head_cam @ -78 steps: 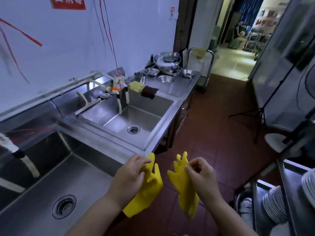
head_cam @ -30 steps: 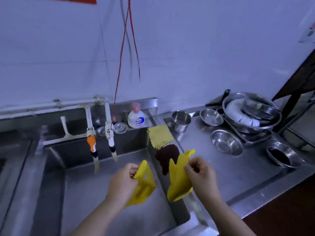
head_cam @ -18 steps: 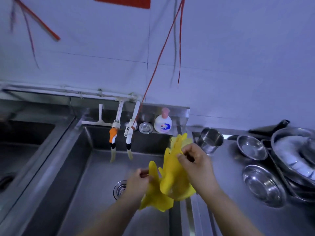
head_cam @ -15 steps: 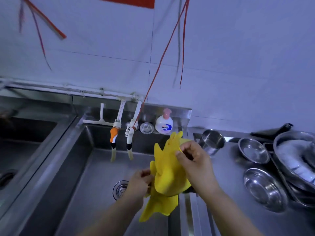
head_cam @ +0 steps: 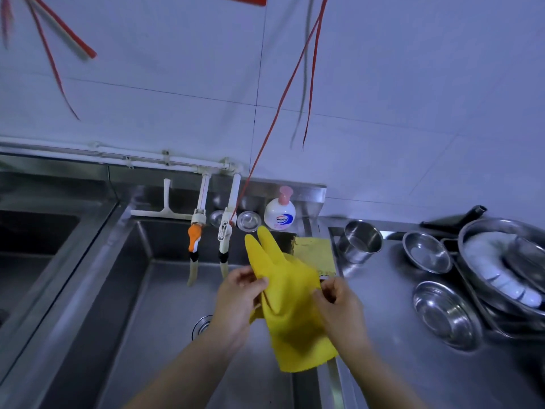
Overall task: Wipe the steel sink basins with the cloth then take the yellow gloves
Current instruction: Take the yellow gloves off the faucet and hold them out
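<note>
Head view, left to right. Left sink basin (head_cam: pixel 38 246) sits at the left edge, dark, only partly in frame. Main sink basin (head_cam: pixel 153 314) occupies the centre-left, its drain (head_cam: pixel 202 326) partly hidden behind the left forearm. On the basin's rear ledge: a white squeegee (head_cam: pixel 165 206), two white taps, one with an orange nozzle (head_cam: pixel 195 236), a small steel lid (head_cam: pixel 249 221) and a soap dispenser (head_cam: pixel 279 214) near the ledge's right end.

Left hand (head_cam: pixel 239 299) is over the basin, fingers curled, pinching the left edge of the yellow gloves (head_cam: pixel 286 296). Right hand (head_cam: pixel 339 302) is over the basin's right rim, thumb and fingers pinched on the right edge of the same yellow mass. The gloves hang between both hands above the basin's right side, fingers pointing up toward the rear ledge; whether one glove or two overlapped is presented cannot be confirmed from this angle.

A yellow cloth (head_cam: pixel 314 252) lies draped on the basin's right rim, behind the gloves. On the counter (head_cam: pixel 383 335) to the right: a steel cup (head_cam: pixel 361 240), two small steel bowls (head_cam: pixel 427 252) and (head_cam: pixel 446 314), and a large steel basin (head_cam: pixel 507 261) at the right edge holding white dishes.
</note>
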Demonstrator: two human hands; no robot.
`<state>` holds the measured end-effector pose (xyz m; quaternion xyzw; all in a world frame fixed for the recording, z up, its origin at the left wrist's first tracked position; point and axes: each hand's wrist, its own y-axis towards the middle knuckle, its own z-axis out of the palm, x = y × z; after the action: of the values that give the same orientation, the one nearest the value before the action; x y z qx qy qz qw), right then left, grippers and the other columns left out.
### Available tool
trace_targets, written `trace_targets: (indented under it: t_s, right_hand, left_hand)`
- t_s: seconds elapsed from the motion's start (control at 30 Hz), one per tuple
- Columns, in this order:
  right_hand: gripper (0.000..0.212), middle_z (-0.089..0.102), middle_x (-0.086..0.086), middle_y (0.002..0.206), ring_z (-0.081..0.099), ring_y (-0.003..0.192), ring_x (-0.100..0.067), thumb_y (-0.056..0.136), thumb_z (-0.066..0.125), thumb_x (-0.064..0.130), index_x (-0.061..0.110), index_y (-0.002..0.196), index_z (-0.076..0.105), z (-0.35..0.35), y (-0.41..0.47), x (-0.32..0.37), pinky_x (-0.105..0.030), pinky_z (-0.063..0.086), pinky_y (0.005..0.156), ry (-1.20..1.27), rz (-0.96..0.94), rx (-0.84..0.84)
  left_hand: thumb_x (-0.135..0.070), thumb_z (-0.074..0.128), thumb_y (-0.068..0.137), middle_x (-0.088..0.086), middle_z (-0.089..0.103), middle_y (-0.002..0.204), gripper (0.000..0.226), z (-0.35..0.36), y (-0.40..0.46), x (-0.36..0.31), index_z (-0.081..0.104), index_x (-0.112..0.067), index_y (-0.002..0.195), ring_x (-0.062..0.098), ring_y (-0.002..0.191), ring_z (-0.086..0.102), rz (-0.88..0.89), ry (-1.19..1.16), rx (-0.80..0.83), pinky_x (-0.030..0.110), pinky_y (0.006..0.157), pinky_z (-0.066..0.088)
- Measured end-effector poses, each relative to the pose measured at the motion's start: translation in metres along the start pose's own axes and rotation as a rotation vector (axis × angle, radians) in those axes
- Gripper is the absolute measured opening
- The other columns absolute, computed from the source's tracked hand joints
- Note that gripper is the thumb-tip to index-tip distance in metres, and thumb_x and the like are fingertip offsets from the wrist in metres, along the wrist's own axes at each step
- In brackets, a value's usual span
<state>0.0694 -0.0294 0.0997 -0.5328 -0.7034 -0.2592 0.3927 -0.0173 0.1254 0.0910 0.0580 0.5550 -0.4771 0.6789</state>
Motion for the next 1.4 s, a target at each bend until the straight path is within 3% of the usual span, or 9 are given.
trace_targets:
  t_s: [0.17, 0.33, 0.43, 0.63, 0.8, 0.97, 1.13, 1.27, 1.4]
  right_hand:
    - [0.028, 0.06, 0.013, 0.095, 0.059, 0.088, -0.008, 0.082, 0.071, 0.028, 0.029, 0.103, 0.053, 0.009, -0.009, 0.001, -0.025, 0.053, 0.076, -0.139, 0.049, 0.096]
    - [0.077, 0.043, 0.005, 0.135, 0.039, 0.125, -0.007, 0.071, 0.079, 0.025, 0.017, 0.136, 0.039, 0.006, -0.013, 0.041, -0.022, 0.031, 0.104, -0.295, -0.598, -0.098]
    - [0.086, 0.038, 0.004, 0.144, 0.032, 0.132, -0.011, 0.07, 0.073, 0.038, 0.02, 0.143, 0.032, 0.011, -0.011, 0.068, -0.029, 0.026, 0.109, -0.39, -0.774, 0.053]
    - [0.089, 0.026, 0.016, 0.151, 0.003, 0.134, 0.012, 0.074, 0.067, 0.044, 0.034, 0.147, 0.019, 0.026, -0.005, 0.089, -0.029, 0.017, 0.114, -0.606, -0.763, 0.437]
    - [0.106, 0.001, 0.019, 0.157, -0.01, 0.14, 0.007, 0.071, 0.076, 0.047, 0.039, 0.148, 0.003, 0.038, -0.004, 0.101, -0.021, -0.002, 0.112, -0.72, -0.721, 0.733]
    - [0.1, -0.013, 0.011, 0.158, -0.019, 0.142, -0.005, 0.071, 0.079, 0.037, 0.045, 0.146, 0.013, 0.053, -0.009, 0.117, -0.033, -0.005, 0.114, -0.767, -0.673, 0.964]
    - [0.058, 0.005, 0.003, 0.159, -0.008, 0.144, -0.008, 0.076, 0.074, 0.034, 0.03, 0.128, 0.049, 0.069, -0.017, 0.113, -0.039, 0.003, 0.118, -0.705, -0.655, 0.969]
    - [0.046, 0.038, 0.002, 0.146, 0.021, 0.141, -0.013, 0.071, 0.074, 0.044, 0.022, 0.106, 0.054, 0.077, -0.025, 0.117, -0.033, 0.021, 0.114, -0.653, -0.608, 0.878]
    - [0.034, 0.058, 0.008, 0.097, 0.056, 0.09, -0.012, 0.073, 0.065, 0.04, 0.028, 0.101, 0.05, 0.08, -0.037, 0.135, -0.035, 0.052, 0.078, -0.548, -0.414, 0.836]
  left_hand:
    - [-0.002, 0.065, 0.081, 0.001, 0.07, 0.091, 0.023, -0.01, -0.004, -0.014, 0.065, -0.019, 0.097, 0.017, 0.086, 0.066, 0.27, 0.344, -0.038, 0.031, 0.076, 0.054]
    - [-0.001, 0.064, 0.077, -0.012, 0.059, 0.086, 0.026, -0.025, -0.011, -0.027, 0.065, -0.026, 0.085, 0.001, 0.082, 0.056, 0.645, 0.831, 0.048, 0.008, 0.071, 0.039]
    - [0.004, 0.065, 0.073, -0.01, 0.056, 0.089, 0.025, -0.038, -0.013, -0.031, 0.069, -0.017, 0.084, 0.002, 0.082, 0.054, 0.826, 1.016, 0.146, 0.01, 0.072, 0.04]
    - [0.008, 0.064, 0.069, -0.006, 0.06, 0.085, 0.025, -0.064, -0.02, -0.041, 0.07, -0.015, 0.08, 0.007, 0.079, 0.056, 0.946, 1.098, 0.228, 0.03, 0.067, 0.049]
    - [-0.003, 0.062, 0.071, -0.005, 0.063, 0.078, 0.016, -0.082, -0.031, -0.059, 0.07, -0.017, 0.075, 0.007, 0.074, 0.056, 1.101, 1.199, 0.437, 0.025, 0.062, 0.046]
    - [-0.017, 0.051, 0.081, -0.003, 0.062, 0.075, 0.019, -0.102, -0.044, -0.07, 0.068, -0.019, 0.074, 0.014, 0.068, 0.059, 1.184, 1.262, 0.646, 0.022, 0.05, 0.045]
    - [-0.017, 0.051, 0.089, -0.004, 0.062, 0.086, 0.015, -0.132, -0.046, -0.071, 0.065, -0.019, 0.083, 0.009, 0.079, 0.055, 1.188, 1.207, 0.682, 0.019, 0.062, 0.044]
    - [-0.014, 0.061, 0.083, -0.011, 0.056, 0.087, 0.009, -0.146, -0.044, -0.07, 0.062, -0.023, 0.082, 0.007, 0.071, 0.054, 1.13, 1.15, 0.495, 0.022, 0.054, 0.044]
    - [-0.024, 0.068, 0.082, -0.024, 0.043, 0.098, 0.013, -0.159, -0.041, -0.075, 0.059, -0.027, 0.09, 0.002, 0.072, 0.051, 0.924, 1.095, 0.326, 0.019, 0.055, 0.04]
